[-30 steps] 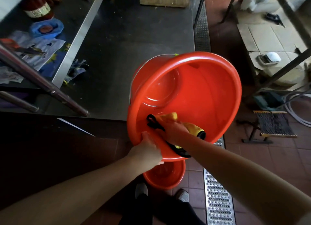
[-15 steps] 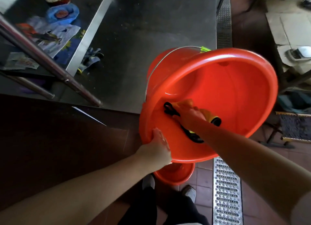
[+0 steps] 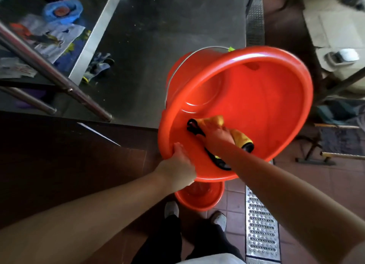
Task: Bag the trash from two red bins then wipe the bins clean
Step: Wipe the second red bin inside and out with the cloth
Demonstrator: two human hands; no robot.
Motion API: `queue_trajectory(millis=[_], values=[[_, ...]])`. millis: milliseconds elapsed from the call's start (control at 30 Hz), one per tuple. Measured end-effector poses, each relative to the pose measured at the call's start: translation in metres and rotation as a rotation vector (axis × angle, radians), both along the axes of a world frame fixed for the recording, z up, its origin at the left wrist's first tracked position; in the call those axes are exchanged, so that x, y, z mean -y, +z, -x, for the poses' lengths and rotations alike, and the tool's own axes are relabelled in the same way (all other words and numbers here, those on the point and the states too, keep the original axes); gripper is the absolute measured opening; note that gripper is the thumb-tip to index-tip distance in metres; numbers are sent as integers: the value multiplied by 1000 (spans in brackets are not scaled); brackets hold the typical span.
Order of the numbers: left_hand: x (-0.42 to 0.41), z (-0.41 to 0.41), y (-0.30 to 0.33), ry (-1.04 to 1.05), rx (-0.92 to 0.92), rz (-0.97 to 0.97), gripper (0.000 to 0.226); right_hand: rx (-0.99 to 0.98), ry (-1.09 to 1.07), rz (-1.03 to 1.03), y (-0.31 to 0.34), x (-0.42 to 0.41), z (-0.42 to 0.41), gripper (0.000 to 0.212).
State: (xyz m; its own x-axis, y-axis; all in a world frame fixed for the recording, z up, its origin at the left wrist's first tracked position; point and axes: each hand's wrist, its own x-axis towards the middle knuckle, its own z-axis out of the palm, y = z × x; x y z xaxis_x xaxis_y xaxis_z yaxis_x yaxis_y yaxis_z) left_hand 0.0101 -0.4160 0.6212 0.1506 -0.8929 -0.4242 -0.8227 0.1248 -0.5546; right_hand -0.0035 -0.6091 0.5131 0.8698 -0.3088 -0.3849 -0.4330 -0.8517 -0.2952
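A large red bin [image 3: 262, 97] with a wire handle is tipped toward me at the edge of the steel table, its mouth facing the camera. My left hand [image 3: 177, 167] grips its near rim at the lower left. My right hand [image 3: 216, 134] is inside the bin and presses a yellow cloth with black trim [image 3: 240, 136] against the lower inner wall. A second, smaller red bin [image 3: 199, 196] stands on the tiled floor below, partly hidden by the big one, just ahead of my shoes.
The dark steel table [image 3: 158, 46] carries grey work gloves [image 3: 98, 65]; a lower shelf on the left holds a blue dish [image 3: 63, 10] and papers. A metal floor drain grate [image 3: 260, 224] runs along the right. A small stool [image 3: 339, 141] and cardboard sit at far right.
The view has shifted slightly; the bin stays tipped in my left hand. My right hand with the cloth has slid a little along the lower inner wall.
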Motion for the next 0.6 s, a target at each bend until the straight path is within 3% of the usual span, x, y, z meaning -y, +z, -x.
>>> queue_trajectory(millis=[267, 600], values=[[-1, 2, -10, -19, 86, -34, 44, -33, 11, 50, 31, -35, 95, 60], [2, 2, 6, -112, 4, -75, 41, -41, -6, 68, 31, -26, 70, 58]])
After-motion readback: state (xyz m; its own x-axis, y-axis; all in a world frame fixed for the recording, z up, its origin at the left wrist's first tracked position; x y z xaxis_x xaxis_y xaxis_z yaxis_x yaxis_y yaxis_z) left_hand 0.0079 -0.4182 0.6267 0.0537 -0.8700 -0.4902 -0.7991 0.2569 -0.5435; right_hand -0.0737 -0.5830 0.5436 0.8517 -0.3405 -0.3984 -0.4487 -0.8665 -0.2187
